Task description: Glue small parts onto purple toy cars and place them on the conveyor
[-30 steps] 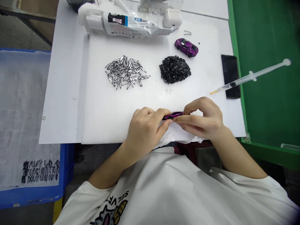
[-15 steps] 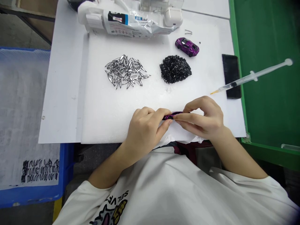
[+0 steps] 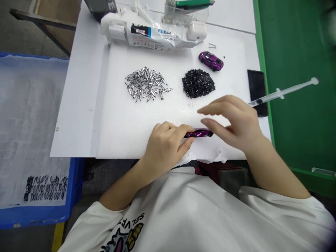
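My left hand (image 3: 168,147) pinches one end of a small purple toy car (image 3: 201,133) near the front of the white foam sheet (image 3: 123,136). Thumb and fingers cover that end of the car. Above and to the right of it, my right hand (image 3: 233,122) hovers with thumb and fingers apart, nothing visible between them. Beyond the hands lie a pile of small black parts (image 3: 198,83) and a heap of thin, pointed black-rimmed parts (image 3: 147,84). Another purple toy car (image 3: 211,61) stands past the black pile.
A syringe (image 3: 286,91) rests across a black phone (image 3: 257,85) at the right. Along the back are a plastic-wrapped tube (image 3: 157,36), a white earbud case (image 3: 197,30) and a clear box (image 3: 183,15). A blue crate (image 3: 69,196) stands at lower left.
My right hand has let go of the toy car and lifted away from it, its fingers spreading. The left hand keeps its hold. The camera view has shifted slightly.
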Available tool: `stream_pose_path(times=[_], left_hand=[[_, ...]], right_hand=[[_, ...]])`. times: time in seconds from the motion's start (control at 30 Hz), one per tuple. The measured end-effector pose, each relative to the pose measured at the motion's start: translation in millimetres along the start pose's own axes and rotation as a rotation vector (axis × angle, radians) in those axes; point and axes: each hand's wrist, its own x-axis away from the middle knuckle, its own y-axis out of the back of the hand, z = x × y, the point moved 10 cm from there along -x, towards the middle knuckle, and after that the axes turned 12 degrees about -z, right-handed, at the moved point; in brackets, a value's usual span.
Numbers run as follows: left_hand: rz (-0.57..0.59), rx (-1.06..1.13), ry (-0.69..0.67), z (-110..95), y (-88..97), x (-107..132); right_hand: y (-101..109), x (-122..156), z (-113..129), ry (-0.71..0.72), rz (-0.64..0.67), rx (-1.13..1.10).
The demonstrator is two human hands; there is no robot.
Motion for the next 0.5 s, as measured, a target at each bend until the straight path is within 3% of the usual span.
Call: stream_pose_path(times=[0.1,0.3,0.4,0.5], left_hand=[[-0.008,0.013,-0.027,-3,0.3,2],[0.006,0.010,-0.108,-13,1.1,5],[-0.111,0.195,-0.215,-29,23.0,16],[-0.260,0.431,-0.259,-30,49.0,49]], right_hand=[[-21,-24,-13,0.023,0.041,0.160],[-87,-54,-51,-0.004,0.242,0.373],[-98,-58,-53,0.004,0.286,0.406],[-99,-59,-48,0.052,0.312,0.440]])
